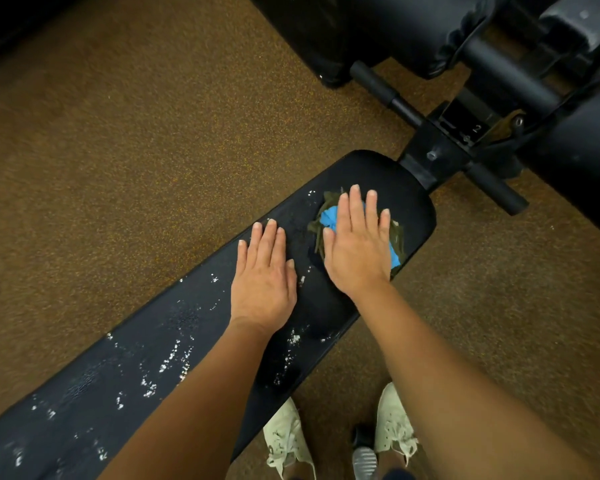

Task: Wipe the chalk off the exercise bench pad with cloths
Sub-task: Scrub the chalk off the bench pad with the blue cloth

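A long black bench pad [416, 209] runs from lower left to the middle right. White chalk specks [168, 358] are scattered over its near and middle parts. My right hand [357, 247] lies flat, fingers spread, pressing a bunched blue and dark green cloth [329, 216] onto the pad's far end. My left hand [264, 275] rests flat on the bare pad just left of it, fingers together, with nothing in it. The cloth is mostly hidden under my right palm.
Black frame tubes and a foot bar [385, 88] join the pad's far end, with padded rollers [568, 154] at the upper right. Brown speckled floor [136, 150] surrounds the bench. My pale shoes [284, 438] stand below the pad's near edge.
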A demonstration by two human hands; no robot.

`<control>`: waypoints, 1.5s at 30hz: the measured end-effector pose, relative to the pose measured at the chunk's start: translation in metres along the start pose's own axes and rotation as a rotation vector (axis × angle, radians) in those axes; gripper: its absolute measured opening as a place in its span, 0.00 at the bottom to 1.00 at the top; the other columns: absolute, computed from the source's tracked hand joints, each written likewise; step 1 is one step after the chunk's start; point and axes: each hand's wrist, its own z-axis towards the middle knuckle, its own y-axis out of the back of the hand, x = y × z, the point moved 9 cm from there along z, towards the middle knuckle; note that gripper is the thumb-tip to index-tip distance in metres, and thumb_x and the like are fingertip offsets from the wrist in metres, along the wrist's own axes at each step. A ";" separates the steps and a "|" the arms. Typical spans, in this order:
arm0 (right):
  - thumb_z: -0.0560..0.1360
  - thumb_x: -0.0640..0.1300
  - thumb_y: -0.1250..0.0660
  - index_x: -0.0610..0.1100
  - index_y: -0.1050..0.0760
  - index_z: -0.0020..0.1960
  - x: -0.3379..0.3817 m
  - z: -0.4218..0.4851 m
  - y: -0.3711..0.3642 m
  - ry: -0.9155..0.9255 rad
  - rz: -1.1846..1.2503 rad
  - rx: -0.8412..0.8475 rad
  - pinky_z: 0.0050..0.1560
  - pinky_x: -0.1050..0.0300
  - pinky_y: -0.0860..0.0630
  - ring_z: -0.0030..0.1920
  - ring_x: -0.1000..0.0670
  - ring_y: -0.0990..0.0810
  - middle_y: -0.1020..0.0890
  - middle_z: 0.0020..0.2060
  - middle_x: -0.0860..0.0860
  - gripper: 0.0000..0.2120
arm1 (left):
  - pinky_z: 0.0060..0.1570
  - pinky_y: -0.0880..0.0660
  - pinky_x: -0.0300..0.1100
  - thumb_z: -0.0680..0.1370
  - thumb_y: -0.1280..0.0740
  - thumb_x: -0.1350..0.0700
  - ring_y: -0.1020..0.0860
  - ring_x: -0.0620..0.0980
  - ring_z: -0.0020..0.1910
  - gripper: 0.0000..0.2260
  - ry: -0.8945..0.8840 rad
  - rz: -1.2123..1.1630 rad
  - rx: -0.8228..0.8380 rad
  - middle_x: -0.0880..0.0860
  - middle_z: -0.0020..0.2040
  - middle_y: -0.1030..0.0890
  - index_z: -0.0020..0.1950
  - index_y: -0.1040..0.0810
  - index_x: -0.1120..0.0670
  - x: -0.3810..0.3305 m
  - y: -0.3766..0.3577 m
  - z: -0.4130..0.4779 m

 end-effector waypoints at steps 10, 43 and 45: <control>0.81 0.53 0.54 0.41 0.48 0.78 0.018 -0.003 -0.003 0.298 -0.006 0.031 0.76 0.41 0.54 0.78 0.42 0.55 0.48 0.78 0.46 0.28 | 0.74 0.54 0.53 0.81 0.56 0.49 0.52 0.53 0.77 0.26 0.071 -0.003 -0.026 0.55 0.77 0.44 0.76 0.42 0.59 0.005 0.002 -0.004; 0.82 0.52 0.55 0.41 0.50 0.78 0.044 -0.001 -0.004 0.666 -0.100 0.107 0.76 0.46 0.57 0.78 0.44 0.55 0.49 0.78 0.45 0.27 | 0.74 0.55 0.53 0.80 0.54 0.50 0.51 0.54 0.77 0.26 0.287 -0.047 -0.087 0.56 0.77 0.44 0.75 0.42 0.60 0.023 0.001 -0.012; 0.82 0.51 0.54 0.40 0.52 0.78 0.034 0.024 0.001 0.505 -0.082 0.103 0.76 0.46 0.59 0.78 0.44 0.58 0.52 0.78 0.45 0.28 | 0.74 0.56 0.53 0.81 0.54 0.50 0.52 0.54 0.77 0.26 0.287 -0.041 -0.083 0.56 0.77 0.44 0.76 0.42 0.60 0.023 0.000 -0.012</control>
